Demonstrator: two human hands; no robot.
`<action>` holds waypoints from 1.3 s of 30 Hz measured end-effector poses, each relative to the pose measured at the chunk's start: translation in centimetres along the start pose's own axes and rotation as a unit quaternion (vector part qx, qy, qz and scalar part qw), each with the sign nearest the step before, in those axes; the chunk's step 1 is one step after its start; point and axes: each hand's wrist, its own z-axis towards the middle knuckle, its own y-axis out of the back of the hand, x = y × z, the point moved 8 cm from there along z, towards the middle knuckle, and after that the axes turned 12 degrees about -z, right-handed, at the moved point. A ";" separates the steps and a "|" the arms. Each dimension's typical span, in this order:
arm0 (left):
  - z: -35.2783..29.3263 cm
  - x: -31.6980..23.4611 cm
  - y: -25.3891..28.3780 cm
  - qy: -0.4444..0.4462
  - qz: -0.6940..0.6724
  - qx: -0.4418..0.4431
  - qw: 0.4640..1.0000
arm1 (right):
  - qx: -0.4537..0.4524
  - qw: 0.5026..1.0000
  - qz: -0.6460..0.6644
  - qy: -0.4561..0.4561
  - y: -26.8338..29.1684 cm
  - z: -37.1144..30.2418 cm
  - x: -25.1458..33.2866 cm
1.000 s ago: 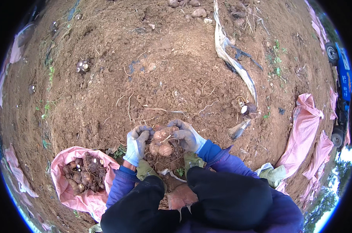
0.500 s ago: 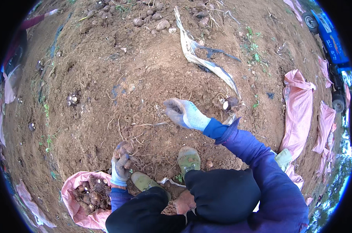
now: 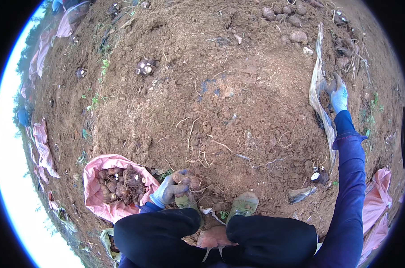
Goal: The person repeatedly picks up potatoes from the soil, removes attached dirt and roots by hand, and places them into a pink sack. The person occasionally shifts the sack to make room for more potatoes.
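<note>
My left hand (image 3: pixel 170 189), in a pale blue glove with dirty fingers, grips a small clump of brown taro corms (image 3: pixel 188 180) just right of a pink woven sack (image 3: pixel 95 196). The sack's mouth is rolled open, and soil-covered taro corms (image 3: pixel 121 191) with pale cut spots fill it. Far out to the right, my right hand (image 3: pixel 339 94), gloved alike, reaches down beside a long strip of torn whitish plastic film (image 3: pixel 317 85). Its fingers are stretched forward, and I see nothing held. Past its fingertips lies a rooty taro clump (image 3: pixel 344 51).
Loose taro corms (image 3: pixel 295 20) lie at the far right. A single clump with white cut faces (image 3: pixel 145 67) sits at far left; another corm (image 3: pixel 319 177) rests near my right forearm. Pink sacks (image 3: pixel 376 196) lie at the right edge. My green shoes (image 3: pixel 243 204) stand on the soil.
My right hand has stretched forward to the plastic strip. My left hand still holds its clump, now closer to the sack's right side. The view has swung round, shifting the ground rightward.
</note>
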 end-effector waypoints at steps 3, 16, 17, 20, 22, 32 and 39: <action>-1.5 -0.7 -0.1 0.030 0.032 -0.008 0.999 | 0.059 0.998 -0.022 0.005 -4.3 0.9 -2.3; -2.3 -1.4 0.0 0.033 0.005 -0.046 0.998 | 0.174 0.983 0.036 -0.046 -7.4 -1.8 -8.0; -2.2 -0.9 0.3 0.038 -0.003 -0.057 0.998 | 0.189 0.977 0.074 -0.060 -6.7 -2.8 -7.8; -1.9 -0.7 0.3 -0.005 -0.065 -0.007 0.998 | 0.076 0.993 -0.018 -0.083 -1.5 -4.5 -7.1; -1.7 -0.5 0.6 -0.030 -0.126 0.013 0.992 | -0.017 0.982 0.114 -0.149 2.3 -5.7 -6.4; -0.3 -1.5 -1.2 -0.085 -0.149 0.107 0.979 | 0.074 0.724 0.623 -0.288 13.4 -14.1 10.9; 1.5 -3.1 -8.4 -0.106 -0.189 0.243 0.946 | 0.227 0.868 0.438 -0.056 16.2 -21.9 29.8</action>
